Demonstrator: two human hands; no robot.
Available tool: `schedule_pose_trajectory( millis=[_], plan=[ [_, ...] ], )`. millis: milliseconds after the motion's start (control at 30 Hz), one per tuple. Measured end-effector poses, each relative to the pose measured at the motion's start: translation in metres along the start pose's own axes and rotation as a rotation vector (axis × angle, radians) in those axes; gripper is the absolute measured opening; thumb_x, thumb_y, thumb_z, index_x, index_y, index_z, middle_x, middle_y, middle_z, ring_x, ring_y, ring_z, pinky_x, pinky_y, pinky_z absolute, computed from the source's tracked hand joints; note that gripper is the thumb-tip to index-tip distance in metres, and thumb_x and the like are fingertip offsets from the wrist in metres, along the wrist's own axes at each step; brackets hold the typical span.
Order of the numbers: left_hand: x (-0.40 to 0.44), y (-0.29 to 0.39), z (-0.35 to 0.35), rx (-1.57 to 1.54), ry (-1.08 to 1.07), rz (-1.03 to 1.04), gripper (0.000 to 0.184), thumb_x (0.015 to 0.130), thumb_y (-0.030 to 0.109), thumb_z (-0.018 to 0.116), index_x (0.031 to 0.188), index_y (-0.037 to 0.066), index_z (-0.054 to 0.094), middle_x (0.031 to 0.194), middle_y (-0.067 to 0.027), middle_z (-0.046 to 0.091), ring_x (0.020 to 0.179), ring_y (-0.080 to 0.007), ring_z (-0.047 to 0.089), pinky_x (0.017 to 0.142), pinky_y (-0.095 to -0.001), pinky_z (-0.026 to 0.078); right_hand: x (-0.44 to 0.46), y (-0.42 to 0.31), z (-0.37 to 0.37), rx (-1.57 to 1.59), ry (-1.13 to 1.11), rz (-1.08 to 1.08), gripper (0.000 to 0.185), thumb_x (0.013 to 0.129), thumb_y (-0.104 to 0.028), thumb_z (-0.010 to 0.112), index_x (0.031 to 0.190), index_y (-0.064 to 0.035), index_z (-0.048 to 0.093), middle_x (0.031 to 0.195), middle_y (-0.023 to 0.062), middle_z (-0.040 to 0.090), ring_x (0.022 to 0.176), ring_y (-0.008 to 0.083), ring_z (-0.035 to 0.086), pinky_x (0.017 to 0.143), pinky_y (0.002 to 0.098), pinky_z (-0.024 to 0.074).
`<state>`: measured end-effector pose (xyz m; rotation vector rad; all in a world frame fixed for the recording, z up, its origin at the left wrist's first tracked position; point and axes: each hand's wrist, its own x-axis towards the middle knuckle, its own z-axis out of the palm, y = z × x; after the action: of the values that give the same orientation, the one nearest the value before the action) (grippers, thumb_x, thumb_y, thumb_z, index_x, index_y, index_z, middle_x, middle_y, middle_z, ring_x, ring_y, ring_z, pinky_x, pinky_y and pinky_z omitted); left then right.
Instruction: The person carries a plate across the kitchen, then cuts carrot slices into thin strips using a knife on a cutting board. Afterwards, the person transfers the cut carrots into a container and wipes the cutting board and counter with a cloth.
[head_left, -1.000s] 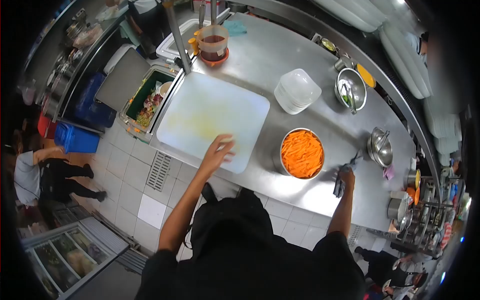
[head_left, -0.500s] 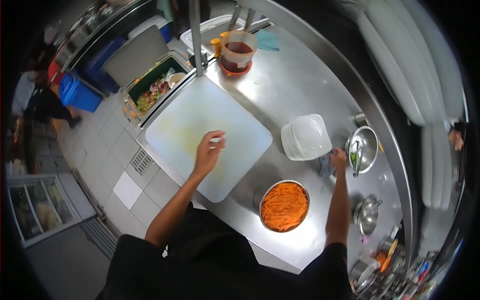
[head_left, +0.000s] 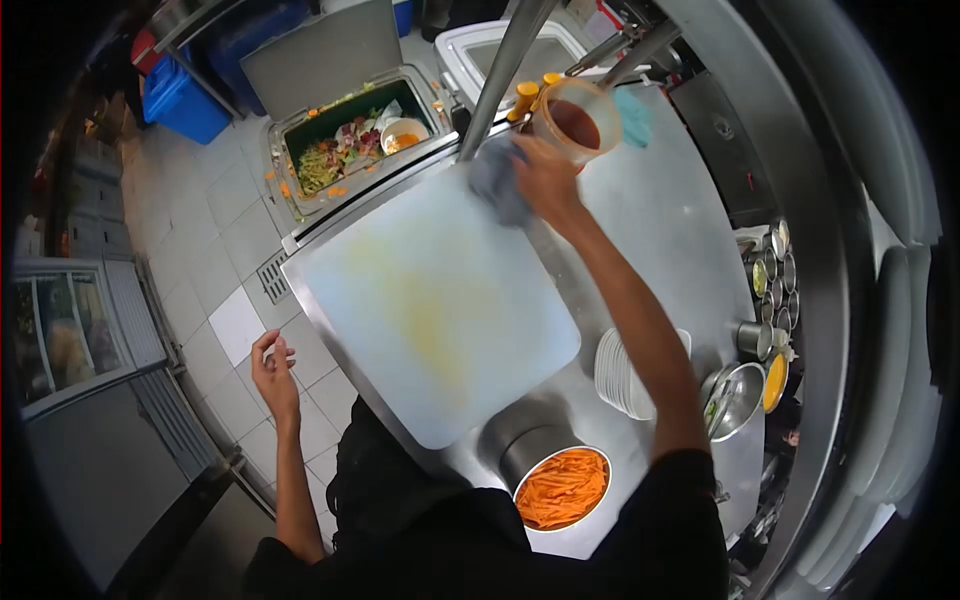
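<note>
My right hand (head_left: 548, 182) grips a dark grey cloth (head_left: 497, 185), blurred by motion, at the far corner of the white cutting board (head_left: 500, 300). The board has a yellowish stain along its middle. Close beyond that hand stands a clear plastic tub (head_left: 582, 118) of dark red liquid. My left hand (head_left: 273, 368) hangs in the air off the board's left side, above the floor, fingers partly curled and apart, holding nothing. A metal pot of cut carrot sticks (head_left: 563, 490) stands near my body on the steel table (head_left: 660, 240).
Stacked white dishes (head_left: 622, 375) and a steel bowl (head_left: 738, 402) are on the right. A green-lined bin of food scraps (head_left: 350, 150) stands past the board's far left edge. A metal post (head_left: 510, 75) rises by the far corner. A teal cloth (head_left: 632, 115) lies behind the tub.
My right hand has carried the cloth from beside the white dishes to the board's far corner. My left hand has moved left, off the board. The view has shifted.
</note>
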<state>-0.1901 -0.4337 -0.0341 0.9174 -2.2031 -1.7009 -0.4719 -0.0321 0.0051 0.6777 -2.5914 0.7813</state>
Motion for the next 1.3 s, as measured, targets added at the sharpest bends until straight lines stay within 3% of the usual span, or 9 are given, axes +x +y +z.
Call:
schedule_pose_trajectory(
  millis=[67, 500, 600, 733, 833, 1000, 1067, 1167, 1300],
  plan=[
    [0.001, -0.005, 0.014, -0.014, -0.05, 0.003, 0.023, 0.098, 0.018, 0.058, 0.113, 0.001, 0.06, 0.112, -0.0076, 0.06, 0.082, -0.0127, 0.06, 0.072, -0.0262, 0.048, 0.024, -0.01, 0.068, 0.1, -0.021, 0.435, 0.03, 0.085, -0.004, 0.051, 0.111, -0.0001, 0.062, 0.112, 0.023, 0.063, 0.103, 0.041, 0.06, 0.093, 0.0467, 0.0482],
    [0.043, -0.004, 0.033, 0.022, -0.115, 0.065, 0.023, 0.098, 0.017, 0.057, 0.114, 0.0, 0.059, 0.113, -0.0079, 0.055, 0.085, -0.0147, 0.06, 0.076, -0.0279, 0.048, -0.001, 0.034, 0.087, 0.067, 0.099, 0.309, 0.031, 0.078, -0.007, 0.062, 0.108, -0.0016, 0.069, 0.122, 0.0181, 0.06, 0.112, 0.0358, 0.058, 0.098, 0.0413, 0.0463],
    [0.049, 0.006, 0.042, 0.06, -0.167, 0.158, 0.022, 0.097, 0.017, 0.059, 0.114, 0.003, 0.061, 0.113, -0.0077, 0.054, 0.086, -0.0149, 0.059, 0.077, -0.0282, 0.049, 0.002, 0.031, 0.071, -0.167, -0.19, 0.276, 0.033, 0.067, -0.002, 0.067, 0.1, -0.0036, 0.071, 0.108, 0.0187, 0.061, 0.103, 0.0353, 0.06, 0.093, 0.042, 0.0492],
    [0.05, 0.012, 0.023, 0.172, -0.184, 0.206, 0.021, 0.096, 0.016, 0.06, 0.114, 0.007, 0.063, 0.113, -0.0073, 0.054, 0.087, -0.0143, 0.058, 0.075, -0.028, 0.048, -0.104, 0.092, 0.022, -0.355, -0.122, 0.061, 0.014, 0.081, -0.005, 0.05, 0.08, -0.0023, 0.064, 0.078, 0.0206, 0.055, 0.078, 0.0394, 0.057, 0.069, 0.0495, 0.0486],
    [0.048, -0.011, 0.003, 0.157, -0.161, 0.157, 0.022, 0.096, 0.016, 0.06, 0.115, 0.006, 0.063, 0.113, -0.0059, 0.055, 0.087, -0.0136, 0.057, 0.075, -0.0286, 0.047, -0.153, 0.099, -0.07, -0.762, -0.772, 0.711, 0.015, 0.081, -0.009, 0.056, 0.088, -0.004, 0.068, 0.088, 0.0235, 0.066, 0.086, 0.0415, 0.064, 0.076, 0.0444, 0.053],
    [0.029, -0.017, 0.011, 0.163, -0.158, 0.154, 0.02, 0.096, 0.014, 0.059, 0.114, 0.005, 0.062, 0.115, -0.006, 0.055, 0.088, -0.0143, 0.057, 0.074, -0.0286, 0.047, -0.139, 0.097, -0.079, -0.576, -0.723, 0.732, 0.024, 0.08, -0.014, 0.061, 0.094, 0.0047, 0.064, 0.103, 0.0254, 0.065, 0.107, 0.0376, 0.062, 0.09, 0.0463, 0.0515],
    [0.018, -0.008, 0.017, 0.161, -0.196, 0.175, 0.02, 0.097, 0.013, 0.058, 0.114, 0.005, 0.062, 0.115, -0.0064, 0.055, 0.089, -0.0148, 0.058, 0.074, -0.0288, 0.047, -0.143, 0.074, -0.038, -0.543, -0.194, 0.815, 0.027, 0.076, -0.008, 0.061, 0.101, 0.0028, 0.06, 0.109, 0.0249, 0.062, 0.1, 0.0399, 0.062, 0.091, 0.0476, 0.0501],
    [-0.005, 0.009, 0.01, 0.174, -0.223, 0.24, 0.018, 0.096, 0.012, 0.058, 0.112, 0.004, 0.062, 0.114, -0.0072, 0.055, 0.09, -0.0147, 0.058, 0.075, -0.0288, 0.047, -0.14, 0.078, -0.034, -0.636, -0.408, 0.812, 0.051, 0.077, -0.015, 0.069, 0.122, -0.0009, 0.049, 0.127, 0.0213, 0.054, 0.099, 0.0406, 0.064, 0.088, 0.046, 0.0522],
    [-0.025, -0.004, -0.022, 0.183, -0.164, 0.192, 0.018, 0.096, 0.01, 0.058, 0.111, 0.002, 0.061, 0.115, -0.0074, 0.055, 0.088, -0.0146, 0.058, 0.077, -0.029, 0.049, -0.083, 0.12, -0.105, -0.403, -0.519, 0.772, 0.032, 0.071, 0.001, 0.064, 0.103, -0.0027, 0.063, 0.101, 0.0227, 0.067, 0.1, 0.0385, 0.064, 0.086, 0.0429, 0.0514]
  ],
)
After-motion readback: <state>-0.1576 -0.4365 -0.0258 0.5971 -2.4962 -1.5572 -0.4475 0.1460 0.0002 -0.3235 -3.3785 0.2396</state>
